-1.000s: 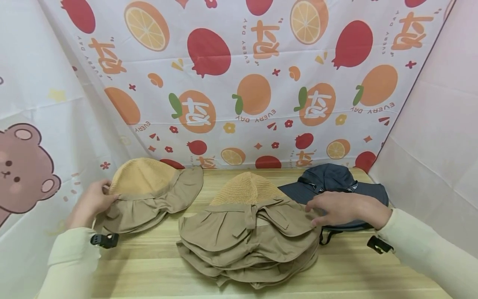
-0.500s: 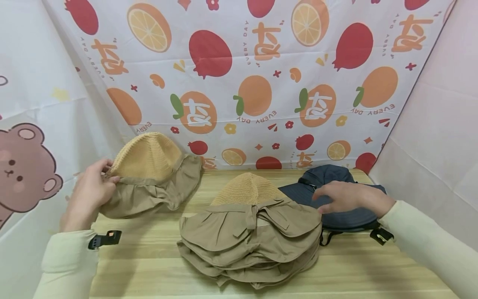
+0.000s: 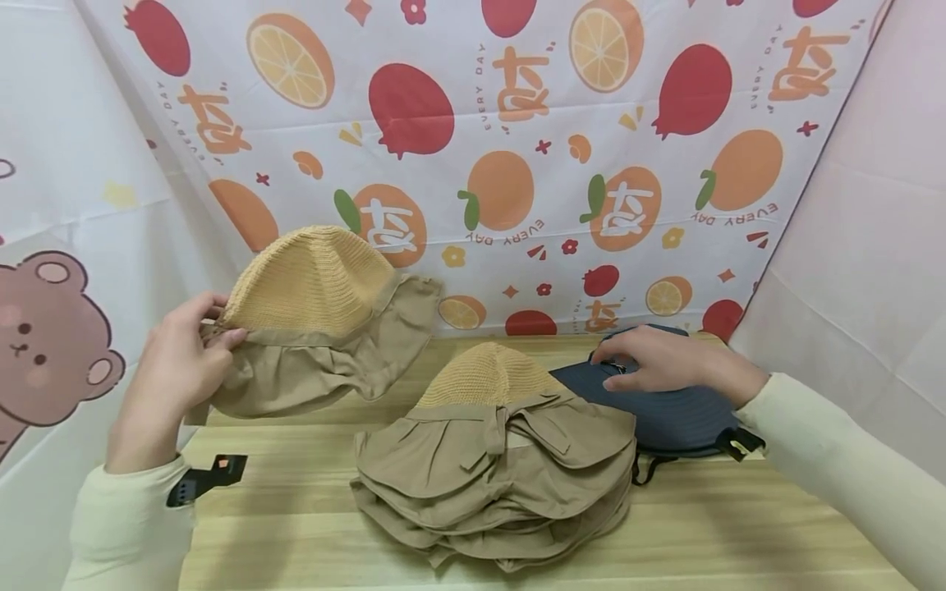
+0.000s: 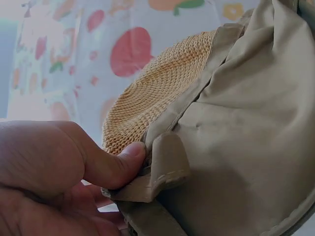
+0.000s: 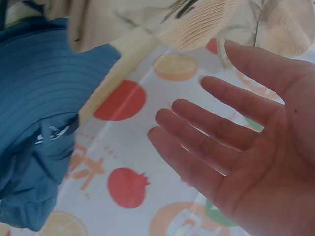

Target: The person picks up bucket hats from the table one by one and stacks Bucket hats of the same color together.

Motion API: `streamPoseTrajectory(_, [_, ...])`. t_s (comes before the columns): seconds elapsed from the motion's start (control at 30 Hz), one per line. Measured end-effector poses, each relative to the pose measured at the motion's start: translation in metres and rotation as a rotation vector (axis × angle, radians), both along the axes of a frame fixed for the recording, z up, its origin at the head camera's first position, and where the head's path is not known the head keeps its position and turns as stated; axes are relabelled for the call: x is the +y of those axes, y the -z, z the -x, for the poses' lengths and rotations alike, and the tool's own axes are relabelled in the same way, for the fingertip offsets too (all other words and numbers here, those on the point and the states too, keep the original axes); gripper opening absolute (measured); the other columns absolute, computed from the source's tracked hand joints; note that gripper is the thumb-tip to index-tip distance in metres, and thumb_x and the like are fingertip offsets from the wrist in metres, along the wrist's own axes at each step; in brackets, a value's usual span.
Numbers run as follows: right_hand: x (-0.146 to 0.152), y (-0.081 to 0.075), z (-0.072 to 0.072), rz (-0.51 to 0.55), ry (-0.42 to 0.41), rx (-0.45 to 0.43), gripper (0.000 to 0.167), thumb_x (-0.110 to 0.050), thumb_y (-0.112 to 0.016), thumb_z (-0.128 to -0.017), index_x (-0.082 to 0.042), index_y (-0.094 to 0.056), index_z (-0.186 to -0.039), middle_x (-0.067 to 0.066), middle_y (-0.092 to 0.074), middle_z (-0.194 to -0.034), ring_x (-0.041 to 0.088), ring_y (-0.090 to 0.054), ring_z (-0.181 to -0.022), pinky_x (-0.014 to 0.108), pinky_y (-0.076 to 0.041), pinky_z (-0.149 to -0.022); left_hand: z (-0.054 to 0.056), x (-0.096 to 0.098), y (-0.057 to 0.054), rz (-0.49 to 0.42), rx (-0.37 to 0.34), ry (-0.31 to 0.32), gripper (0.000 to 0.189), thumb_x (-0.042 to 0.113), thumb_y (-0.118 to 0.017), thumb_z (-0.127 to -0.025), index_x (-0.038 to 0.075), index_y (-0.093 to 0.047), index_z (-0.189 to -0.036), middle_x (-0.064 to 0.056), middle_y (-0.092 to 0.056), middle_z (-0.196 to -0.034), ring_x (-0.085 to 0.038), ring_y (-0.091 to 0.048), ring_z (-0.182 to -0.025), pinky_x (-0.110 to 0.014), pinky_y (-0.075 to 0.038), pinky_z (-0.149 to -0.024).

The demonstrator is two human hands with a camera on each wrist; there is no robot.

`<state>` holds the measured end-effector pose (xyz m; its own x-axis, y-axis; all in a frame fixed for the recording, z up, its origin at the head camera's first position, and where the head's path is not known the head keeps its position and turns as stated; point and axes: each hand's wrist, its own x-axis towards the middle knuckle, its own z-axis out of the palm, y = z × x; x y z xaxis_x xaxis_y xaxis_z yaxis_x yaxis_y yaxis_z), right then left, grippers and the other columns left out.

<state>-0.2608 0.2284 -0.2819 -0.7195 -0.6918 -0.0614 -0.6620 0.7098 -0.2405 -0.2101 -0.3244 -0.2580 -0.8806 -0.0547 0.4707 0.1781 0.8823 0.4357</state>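
Note:
My left hand [image 3: 177, 353] pinches a sun hat [image 3: 318, 287] with a yellow woven crown and a khaki cloth brim, raised above the table at the left. In the left wrist view the thumb presses the hat's band [image 4: 162, 118], beside a small khaki tab [image 4: 170, 160]. My right hand [image 3: 665, 361] is over the navy hat [image 3: 665, 414] at the right, holding nothing. Its fingers are spread and relaxed in the right wrist view. Between the hands stands a stack of similar khaki hats [image 3: 495, 468], a woven crown and a bow on top.
The hats stand on a pale wooden table [image 3: 296, 525]. Behind it hangs a white curtain [image 3: 473, 107] printed with fruit. White cloth walls close in both sides, the left one bearing a bear print [image 3: 52, 336]. A black strap [image 3: 650, 470] trails from the navy hat.
My left hand has lifted the khaki hat off the table, up and slightly to the right. My right hand has risen from beside the stack to over the navy hat.

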Motion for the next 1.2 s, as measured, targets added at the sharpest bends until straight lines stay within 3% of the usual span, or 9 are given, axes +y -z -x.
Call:
streamPoseTrajectory(0.07, [-0.006,-0.004,-0.002,0.011,-0.002,0.01,0.036,-0.028,-0.07,-0.099,-0.011,-0.069,-0.13,0.008,-0.072,-0.128,0.025,-0.071,-0.109,0.047,-0.058,-0.092,-0.004,0.005,-0.004,0.004,0.005,0.01,0.028,0.001,-0.065,-0.097,-0.001,-0.059,-0.124,-0.029,-0.064,-0.12,-0.028,-0.057,-0.089,-0.033,-0.039,-0.068])
streamPoseTrajectory(0.23, [-0.016,-0.009,-0.003,0.011,-0.016,0.005,0.036,-0.027,-0.07,-0.099,-0.01,-0.069,-0.131,0.009,-0.071,-0.13,0.028,-0.071,-0.112,0.047,-0.058,-0.093,-0.011,0.015,-0.011,-0.007,0.05,0.055,0.027,0.001,-0.067,-0.095,0.0,-0.061,-0.122,-0.027,-0.066,-0.119,0.006,-0.049,-0.08,-0.021,-0.038,-0.07])
streamPoseTrajectory(0.3, [-0.019,-0.01,-0.003,0.009,-0.024,-0.001,0.037,-0.027,-0.07,-0.099,-0.01,-0.068,-0.132,0.01,-0.071,-0.13,0.028,-0.071,-0.111,0.046,-0.058,-0.093,-0.013,0.018,-0.013,-0.021,0.062,0.072,0.027,0.001,-0.067,-0.095,0.001,-0.062,-0.122,-0.026,-0.067,-0.117,0.014,-0.045,-0.077,-0.019,-0.037,-0.07])
streamPoseTrajectory(0.47, [-0.023,-0.013,-0.002,0.0,-0.01,-0.009,0.038,-0.027,-0.069,-0.1,-0.01,-0.067,-0.134,0.01,-0.07,-0.132,0.03,-0.07,-0.114,0.048,-0.058,-0.093,-0.018,0.025,-0.018,-0.042,0.093,0.115,0.027,0.0,-0.067,-0.095,0.001,-0.063,-0.121,-0.023,-0.067,-0.112,0.01,-0.046,-0.076,-0.017,-0.036,-0.068])
streamPoseTrajectory(0.63, [-0.026,-0.02,-0.001,0.01,0.004,0.017,0.04,-0.026,-0.069,-0.1,-0.009,-0.066,-0.136,0.01,-0.069,-0.134,0.031,-0.069,-0.116,0.05,-0.058,-0.094,-0.021,0.033,-0.021,-0.082,0.133,0.234,0.027,-0.009,-0.066,-0.093,-0.004,-0.062,-0.119,-0.025,-0.066,-0.108,0.01,-0.049,-0.077,-0.011,-0.039,-0.063])
streamPoseTrajectory(0.83, [-0.032,-0.027,0.001,0.036,-0.019,0.055,0.041,-0.024,-0.069,-0.099,-0.008,-0.064,-0.137,0.013,-0.068,-0.135,0.032,-0.07,-0.115,0.05,-0.058,-0.093,-0.026,0.048,-0.022,-0.097,0.148,0.324,0.025,-0.013,-0.067,-0.09,-0.003,-0.063,-0.113,-0.007,-0.066,-0.101,0.007,-0.052,-0.08,-0.012,-0.042,-0.064])
streamPoseTrajectory(1.0, [-0.037,-0.036,0.001,0.093,-0.017,0.064,0.043,-0.02,-0.069,-0.1,-0.004,-0.062,-0.139,0.017,-0.066,-0.137,0.036,-0.07,-0.116,0.051,-0.058,-0.096,-0.031,0.063,-0.023,-0.094,0.124,0.383,0.024,-0.012,-0.067,-0.091,-0.002,-0.063,-0.113,-0.019,-0.068,-0.104,0.006,-0.052,-0.084,-0.011,-0.042,-0.069])
streamPoseTrajectory(1.2, [-0.048,-0.047,0.002,0.154,0.021,0.147,0.052,-0.021,-0.071,-0.098,-0.001,-0.055,-0.143,0.019,-0.063,-0.141,0.033,-0.069,-0.117,0.052,-0.057,-0.096,-0.034,0.079,-0.022,-0.102,0.116,0.457,0.023,-0.012,-0.068,-0.09,-0.001,-0.065,-0.11,-0.016,-0.07,-0.102,0.004,-0.054,-0.088,-0.011,-0.042,-0.074])
